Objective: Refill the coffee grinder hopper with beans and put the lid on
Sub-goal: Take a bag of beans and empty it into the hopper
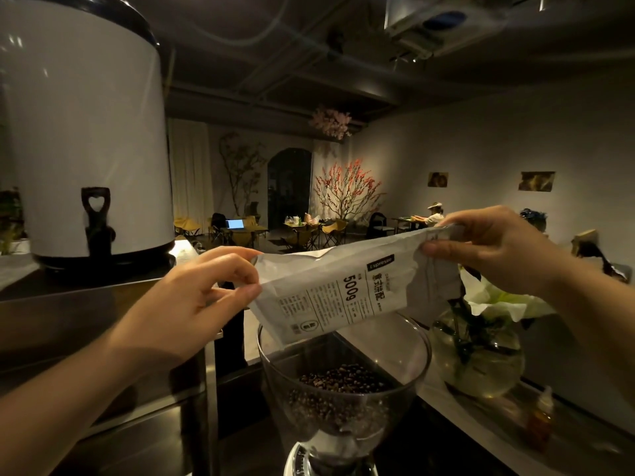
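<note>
A white paper coffee bag, printed "500g", lies sideways in the air over the grinder. My left hand pinches its left end. My right hand grips its right end, higher up. The bag's lower left corner dips inside the rim of the clear grinder hopper. The hopper stands open with no lid on it. Dark coffee beans fill its lower part. No lid is in view.
A large white drinks urn with a black tap stands on a steel shelf at the left. A round glass vase with white flowers sits right of the hopper, a small amber bottle in front of it. A dim café room lies beyond.
</note>
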`<action>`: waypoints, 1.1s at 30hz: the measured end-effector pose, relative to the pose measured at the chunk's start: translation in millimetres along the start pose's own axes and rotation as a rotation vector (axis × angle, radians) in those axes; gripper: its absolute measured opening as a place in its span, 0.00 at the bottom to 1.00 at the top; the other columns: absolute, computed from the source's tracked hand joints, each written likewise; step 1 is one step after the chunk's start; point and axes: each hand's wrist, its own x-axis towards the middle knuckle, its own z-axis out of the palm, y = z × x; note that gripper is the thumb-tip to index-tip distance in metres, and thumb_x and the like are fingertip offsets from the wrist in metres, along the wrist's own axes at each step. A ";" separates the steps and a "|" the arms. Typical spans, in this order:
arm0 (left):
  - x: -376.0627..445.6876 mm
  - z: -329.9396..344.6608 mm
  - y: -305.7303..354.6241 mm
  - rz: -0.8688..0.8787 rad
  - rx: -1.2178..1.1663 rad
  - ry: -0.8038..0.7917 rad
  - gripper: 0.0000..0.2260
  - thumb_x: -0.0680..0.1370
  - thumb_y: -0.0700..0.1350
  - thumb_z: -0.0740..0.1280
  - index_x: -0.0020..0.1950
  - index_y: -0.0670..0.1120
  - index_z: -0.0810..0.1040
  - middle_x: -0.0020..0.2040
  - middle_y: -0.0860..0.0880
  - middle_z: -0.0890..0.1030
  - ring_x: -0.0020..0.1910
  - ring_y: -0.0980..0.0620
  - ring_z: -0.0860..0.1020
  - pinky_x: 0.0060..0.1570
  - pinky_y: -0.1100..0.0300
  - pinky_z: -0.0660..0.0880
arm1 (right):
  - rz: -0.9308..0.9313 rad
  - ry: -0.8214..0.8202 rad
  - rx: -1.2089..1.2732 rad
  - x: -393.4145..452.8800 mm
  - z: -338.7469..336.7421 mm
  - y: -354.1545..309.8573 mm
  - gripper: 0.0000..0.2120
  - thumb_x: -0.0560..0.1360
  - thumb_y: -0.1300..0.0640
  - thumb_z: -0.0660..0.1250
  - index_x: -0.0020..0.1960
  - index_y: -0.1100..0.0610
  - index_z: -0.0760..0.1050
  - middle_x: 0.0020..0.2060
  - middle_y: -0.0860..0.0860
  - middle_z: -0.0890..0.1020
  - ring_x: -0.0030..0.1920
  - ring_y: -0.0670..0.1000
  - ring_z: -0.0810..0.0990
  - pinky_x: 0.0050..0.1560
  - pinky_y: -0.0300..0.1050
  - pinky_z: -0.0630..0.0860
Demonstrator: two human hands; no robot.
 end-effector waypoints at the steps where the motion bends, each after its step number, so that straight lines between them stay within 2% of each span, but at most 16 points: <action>1: 1.0 -0.1 0.4 0.000 -0.009 0.012 0.19 0.74 0.64 0.62 0.53 0.53 0.83 0.66 0.70 0.75 0.61 0.72 0.78 0.53 0.78 0.76 | 0.008 0.008 0.003 0.1 0.3 1.4 0.15 0.69 0.36 0.71 0.49 0.42 0.86 0.50 0.42 0.89 0.54 0.44 0.87 0.52 0.37 0.86; 4: 2.0 -0.7 -0.1 0.019 0.009 0.057 0.17 0.75 0.64 0.62 0.52 0.54 0.82 0.66 0.72 0.75 0.64 0.68 0.77 0.54 0.75 0.77 | 0.010 0.039 0.001 -0.7 3.7 6.7 0.15 0.70 0.36 0.70 0.49 0.44 0.85 0.51 0.43 0.88 0.55 0.45 0.87 0.51 0.44 0.88; 9: -0.2 1.1 -3.0 -0.014 0.131 0.045 0.17 0.76 0.64 0.61 0.53 0.55 0.81 0.69 0.69 0.72 0.65 0.58 0.78 0.56 0.65 0.78 | -0.002 0.109 -0.006 -0.4 15.0 5.6 0.18 0.71 0.40 0.70 0.52 0.51 0.85 0.49 0.39 0.88 0.54 0.41 0.86 0.48 0.31 0.83; 12: 0.4 2.2 -1.5 -0.038 0.337 0.080 0.15 0.78 0.61 0.63 0.56 0.54 0.79 0.75 0.61 0.72 0.72 0.49 0.76 0.59 0.63 0.72 | -0.097 0.111 -0.203 7.5 18.5 -13.2 0.20 0.73 0.37 0.68 0.53 0.51 0.85 0.46 0.41 0.87 0.50 0.43 0.86 0.46 0.34 0.82; 14: 1.6 2.0 6.5 -0.046 0.443 0.118 0.26 0.74 0.67 0.64 0.67 0.54 0.75 0.80 0.55 0.70 0.76 0.48 0.72 0.68 0.52 0.72 | -0.213 0.100 -0.347 17.4 20.9 -32.7 0.19 0.76 0.40 0.68 0.54 0.54 0.86 0.44 0.44 0.86 0.46 0.46 0.85 0.46 0.41 0.82; 15: 2.3 2.1 13.4 -0.043 0.456 0.133 0.33 0.73 0.69 0.64 0.73 0.55 0.71 0.82 0.56 0.68 0.76 0.52 0.69 0.71 0.47 0.70 | -0.269 0.094 -0.400 23.4 23.2 -44.0 0.17 0.78 0.43 0.69 0.54 0.55 0.86 0.45 0.46 0.86 0.46 0.47 0.85 0.47 0.48 0.84; 17: 6.5 5.8 29.0 0.031 0.458 0.157 0.38 0.73 0.72 0.66 0.79 0.58 0.66 0.79 0.60 0.69 0.72 0.60 0.67 0.72 0.47 0.68 | -0.369 0.097 -0.489 32.7 29.7 -68.4 0.15 0.79 0.46 0.70 0.53 0.57 0.86 0.46 0.49 0.85 0.45 0.51 0.85 0.44 0.55 0.84; 20: 17.4 11.3 51.5 0.190 0.420 0.226 0.29 0.78 0.67 0.70 0.76 0.56 0.72 0.69 0.61 0.79 0.65 0.61 0.76 0.68 0.52 0.75 | -0.516 0.107 -0.574 39.7 41.7 -105.4 0.19 0.81 0.43 0.67 0.52 0.57 0.87 0.46 0.49 0.85 0.42 0.52 0.83 0.40 0.58 0.82; 22: 24.4 10.1 64.9 0.259 0.291 0.275 0.18 0.80 0.59 0.71 0.69 0.57 0.76 0.57 0.61 0.83 0.53 0.60 0.81 0.53 0.51 0.81 | -0.603 0.119 -0.581 40.8 48.5 -126.2 0.21 0.81 0.41 0.66 0.53 0.57 0.87 0.47 0.49 0.86 0.43 0.52 0.85 0.41 0.58 0.82; 24: 26.0 2.5 72.4 0.297 0.187 0.340 0.09 0.82 0.52 0.69 0.63 0.57 0.78 0.49 0.59 0.83 0.47 0.56 0.82 0.42 0.48 0.81 | -0.647 0.145 -0.545 41.4 53.6 -139.2 0.19 0.81 0.42 0.67 0.55 0.57 0.87 0.49 0.49 0.87 0.46 0.52 0.85 0.44 0.57 0.83; 27: 18.9 -12.6 68.7 0.323 0.130 0.397 0.02 0.85 0.49 0.69 0.57 0.56 0.79 0.45 0.56 0.82 0.45 0.53 0.83 0.39 0.54 0.79 | -0.604 0.175 -0.436 41.1 63.9 -146.2 0.15 0.80 0.41 0.69 0.56 0.52 0.84 0.52 0.46 0.85 0.51 0.45 0.84 0.50 0.46 0.81; 30: 2.1 -25.4 52.9 0.272 0.059 0.344 0.03 0.84 0.49 0.70 0.52 0.57 0.80 0.47 0.54 0.83 0.45 0.53 0.83 0.39 0.66 0.79 | -0.470 0.141 -0.331 42.0 82.7 -142.8 0.11 0.79 0.44 0.72 0.57 0.48 0.85 0.50 0.43 0.86 0.51 0.44 0.84 0.51 0.47 0.81; 33: -18.9 -31.0 30.4 0.161 0.026 0.268 0.01 0.83 0.52 0.71 0.53 0.57 0.81 0.49 0.55 0.84 0.47 0.55 0.85 0.42 0.66 0.82 | -0.390 0.053 -0.337 43.3 113.2 -137.5 0.14 0.79 0.45 0.70 0.56 0.52 0.87 0.47 0.43 0.85 0.47 0.43 0.84 0.50 0.46 0.82</action>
